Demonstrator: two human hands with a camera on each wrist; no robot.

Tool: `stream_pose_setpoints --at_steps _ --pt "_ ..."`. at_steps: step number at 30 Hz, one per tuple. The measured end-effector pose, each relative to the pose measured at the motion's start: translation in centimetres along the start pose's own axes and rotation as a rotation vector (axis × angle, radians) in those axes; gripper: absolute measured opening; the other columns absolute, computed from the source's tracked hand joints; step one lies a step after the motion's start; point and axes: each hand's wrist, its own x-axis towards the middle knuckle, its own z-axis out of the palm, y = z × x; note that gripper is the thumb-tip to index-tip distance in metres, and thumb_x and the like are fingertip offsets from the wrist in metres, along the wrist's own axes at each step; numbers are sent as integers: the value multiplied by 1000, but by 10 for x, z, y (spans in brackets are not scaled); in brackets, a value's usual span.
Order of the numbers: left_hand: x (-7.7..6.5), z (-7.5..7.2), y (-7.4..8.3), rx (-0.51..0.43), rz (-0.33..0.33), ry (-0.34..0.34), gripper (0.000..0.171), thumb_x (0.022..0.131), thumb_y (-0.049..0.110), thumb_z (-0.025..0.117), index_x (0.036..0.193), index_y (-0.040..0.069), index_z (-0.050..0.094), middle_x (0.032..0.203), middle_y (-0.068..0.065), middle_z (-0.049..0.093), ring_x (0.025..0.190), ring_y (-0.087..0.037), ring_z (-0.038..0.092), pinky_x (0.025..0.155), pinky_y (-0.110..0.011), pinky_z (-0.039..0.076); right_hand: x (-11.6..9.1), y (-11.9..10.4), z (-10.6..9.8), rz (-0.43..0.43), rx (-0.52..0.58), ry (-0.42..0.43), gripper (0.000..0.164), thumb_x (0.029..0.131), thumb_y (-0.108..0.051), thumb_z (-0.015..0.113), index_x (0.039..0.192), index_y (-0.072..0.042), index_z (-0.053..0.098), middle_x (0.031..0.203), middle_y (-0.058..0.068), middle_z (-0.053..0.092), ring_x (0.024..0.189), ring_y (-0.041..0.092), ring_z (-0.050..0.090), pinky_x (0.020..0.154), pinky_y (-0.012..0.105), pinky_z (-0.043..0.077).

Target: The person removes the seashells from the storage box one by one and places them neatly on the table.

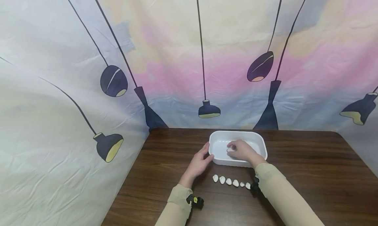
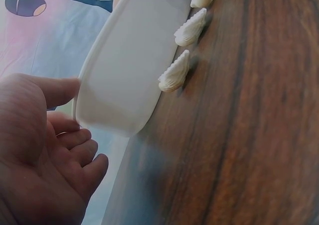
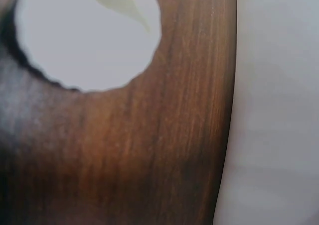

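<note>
A white rectangular dish (image 1: 214,144) with rounded corners stands near the back of the table. At its left end my left hand (image 1: 197,163) holds the rim, with thumb and index finger on the edge in the left wrist view. My right hand (image 1: 242,151) reaches down inside the dish and pinches a small white seashell (image 1: 229,149), mostly covered by the fingers. In front of the dish several white seashells (image 1: 222,180) lie in a row. The right wrist view shows one shell (image 3: 89,41) very close, with the dish's side wall at the right; no fingers appear there.
The dark wooden table (image 1: 310,173) carries the dish and the shell row. Behind it hangs a pastel cloth (image 1: 177,55) printed with black lamps. The right wrist's black camera (image 1: 254,186) is right beside the last shell of the row.
</note>
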Motion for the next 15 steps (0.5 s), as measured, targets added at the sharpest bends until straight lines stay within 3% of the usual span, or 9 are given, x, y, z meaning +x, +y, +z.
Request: stream_pose_setpoints --at_steps 9,15 --pt "1 -1 2 -10 19 7 62 112 23 57 163 -3 36 173 -14 30 160 -30 28 129 -51 25 2 0 -1 -24 -21 -3 15 92 -15 82 105 -7 78 100 6 74 99 28 68 96 52 56" --pt "1 0 0 -14 21 7 62 112 23 57 164 -3 36 174 -16 29 160 -31 28 129 -53 25 1 1 0 -40 -20 4 13 93 -16 82 99 -6 77 96 4 74 96 26 68 95 51 56"
